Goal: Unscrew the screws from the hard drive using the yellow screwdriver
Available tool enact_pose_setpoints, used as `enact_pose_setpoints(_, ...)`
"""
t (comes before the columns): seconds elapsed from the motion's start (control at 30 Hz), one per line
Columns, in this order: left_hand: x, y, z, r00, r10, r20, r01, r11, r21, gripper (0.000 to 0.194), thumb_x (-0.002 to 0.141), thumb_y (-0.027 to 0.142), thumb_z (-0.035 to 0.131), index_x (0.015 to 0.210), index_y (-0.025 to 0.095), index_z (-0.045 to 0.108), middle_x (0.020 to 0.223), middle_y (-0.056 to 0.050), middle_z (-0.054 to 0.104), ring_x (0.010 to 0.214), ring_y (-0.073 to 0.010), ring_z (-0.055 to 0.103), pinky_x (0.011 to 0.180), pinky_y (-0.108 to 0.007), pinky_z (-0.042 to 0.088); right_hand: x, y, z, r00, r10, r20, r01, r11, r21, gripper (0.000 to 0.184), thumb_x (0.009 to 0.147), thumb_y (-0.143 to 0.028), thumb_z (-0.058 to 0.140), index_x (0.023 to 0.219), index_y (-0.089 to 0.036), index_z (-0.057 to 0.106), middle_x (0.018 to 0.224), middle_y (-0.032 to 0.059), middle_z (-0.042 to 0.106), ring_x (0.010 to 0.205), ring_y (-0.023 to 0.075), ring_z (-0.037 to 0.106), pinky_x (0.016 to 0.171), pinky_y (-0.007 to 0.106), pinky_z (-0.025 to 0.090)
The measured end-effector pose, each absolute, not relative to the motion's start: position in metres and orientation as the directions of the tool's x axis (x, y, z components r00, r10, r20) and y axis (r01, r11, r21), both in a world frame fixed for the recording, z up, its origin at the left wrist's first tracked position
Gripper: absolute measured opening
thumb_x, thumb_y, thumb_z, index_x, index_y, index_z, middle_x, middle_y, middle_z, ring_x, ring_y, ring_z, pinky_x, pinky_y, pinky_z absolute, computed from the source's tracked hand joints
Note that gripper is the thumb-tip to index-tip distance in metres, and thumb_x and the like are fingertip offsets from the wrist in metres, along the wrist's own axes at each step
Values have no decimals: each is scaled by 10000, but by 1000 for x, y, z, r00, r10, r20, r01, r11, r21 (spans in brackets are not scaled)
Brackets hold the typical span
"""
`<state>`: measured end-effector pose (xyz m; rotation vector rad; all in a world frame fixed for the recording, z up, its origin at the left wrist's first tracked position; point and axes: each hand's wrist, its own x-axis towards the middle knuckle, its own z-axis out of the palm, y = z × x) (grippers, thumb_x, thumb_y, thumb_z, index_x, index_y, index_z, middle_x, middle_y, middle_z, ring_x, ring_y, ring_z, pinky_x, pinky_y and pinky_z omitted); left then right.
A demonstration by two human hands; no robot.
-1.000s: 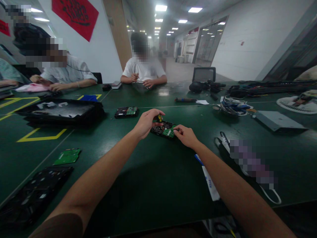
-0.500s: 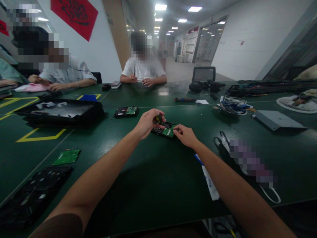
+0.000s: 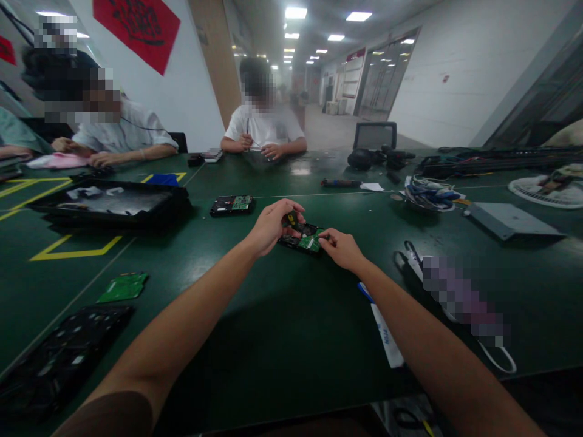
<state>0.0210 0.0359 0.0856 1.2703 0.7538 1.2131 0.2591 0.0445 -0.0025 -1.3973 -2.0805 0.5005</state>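
Note:
A hard drive (image 3: pixel 299 245) with a green circuit board (image 3: pixel 311 241) lies on the table, board side up. My left hand (image 3: pixel 275 226) is closed round the short black-and-yellow handle of a screwdriver (image 3: pixel 291 220) above the drive's left part; its tip is hidden. At the right edge of the drive my right hand (image 3: pixel 339 246) pinches the rim with thumb and fingertips. A second drive (image 3: pixel 231 205) with a partly green face rests beyond my left hand.
On the left are a black tray (image 3: pixel 113 203), a loose green board (image 3: pixel 122 287) and black drive housings (image 3: pixel 68 352). To the right lie a lanyard (image 3: pixel 414 258), a bundle of wires (image 3: pixel 428 193) and a grey metal box (image 3: pixel 512 220). Co-workers sit across the table (image 3: pixel 273 340).
The screwdriver handle has turned slightly in my left hand, showing more of its yellow marking. Both hands and the drive stay in place.

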Motion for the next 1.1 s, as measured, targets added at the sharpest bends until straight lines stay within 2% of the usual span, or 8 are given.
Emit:
enact_pose_setpoints(0.13, 21, 38, 83, 207, 962, 177, -347, -97, 933, 154, 878, 312, 604, 918, 169, 644, 874, -80, 658, 872, -222, 654, 681, -371, 622, 260, 44, -1, -294, 925, 242, 713, 381, -588, 275, 982, -405, 567, 1146, -219, 686, 724, -20, 660, 650, 152, 581, 619, 288, 382)
enact_pose_setpoints(0.27, 21, 39, 84, 120, 970, 211, -289, -169, 942, 135, 883, 301, 606, 854, 173, 641, 905, -69, 635, 876, -194, 625, 694, -341, 617, 259, 43, 0, -294, 928, 230, 711, 373, -596, 283, 987, -412, 558, 1158, -223, 684, 737, -17, 667, 649, 153, 581, 615, 288, 388)
enact_pose_setpoints(0.37, 22, 37, 85, 189, 960, 207, -260, -155, 953, 134, 891, 288, 585, 905, 171, 650, 868, -72, 644, 859, -199, 632, 671, -330, 606, 259, 43, 0, -288, 932, 219, 714, 362, -599, 282, 988, -414, 558, 1156, -226, 683, 733, -18, 665, 647, 153, 579, 609, 287, 384)
enact_pose_setpoints(0.47, 23, 35, 85, 272, 946, 178, -311, -89, 946, 155, 892, 300, 585, 972, 175, 628, 846, -81, 664, 873, -230, 658, 652, -354, 605, 260, 43, 0, -288, 930, 226, 716, 366, -595, 279, 988, -415, 558, 1149, -225, 683, 722, -22, 658, 639, 150, 575, 606, 288, 377)
enact_pose_setpoints(0.57, 22, 36, 85, 242, 954, 175, -336, -87, 938, 158, 871, 322, 617, 943, 182, 607, 870, -81, 664, 902, -244, 661, 640, -356, 604, 260, 43, 0, -298, 925, 237, 710, 380, -592, 283, 988, -422, 559, 1150, -225, 683, 724, -22, 659, 636, 149, 575, 610, 288, 377)
enact_pose_setpoints(0.73, 15, 41, 86, 128, 968, 214, -228, -181, 957, 124, 819, 304, 648, 849, 184, 633, 944, -62, 616, 906, -209, 607, 590, -283, 571, 260, 45, -3, -300, 920, 253, 709, 393, -585, 287, 986, -421, 558, 1149, -221, 684, 736, -18, 662, 645, 151, 578, 617, 289, 383)
enact_pose_setpoints(0.97, 19, 38, 88, 225, 959, 171, -309, -97, 946, 156, 836, 290, 618, 954, 188, 612, 861, -62, 648, 854, -229, 653, 583, -322, 569, 261, 47, -6, -301, 922, 242, 707, 386, -592, 294, 986, -429, 556, 1158, -225, 681, 713, -23, 648, 638, 152, 572, 608, 288, 377)
enact_pose_setpoints(1.1, 20, 38, 87, 180, 967, 182, -300, -122, 946, 144, 836, 315, 625, 910, 194, 597, 873, -62, 660, 870, -226, 650, 605, -318, 572, 261, 46, -3, -296, 926, 234, 707, 377, -598, 293, 985, -436, 557, 1151, -229, 681, 712, -24, 650, 631, 151, 569, 596, 286, 369)
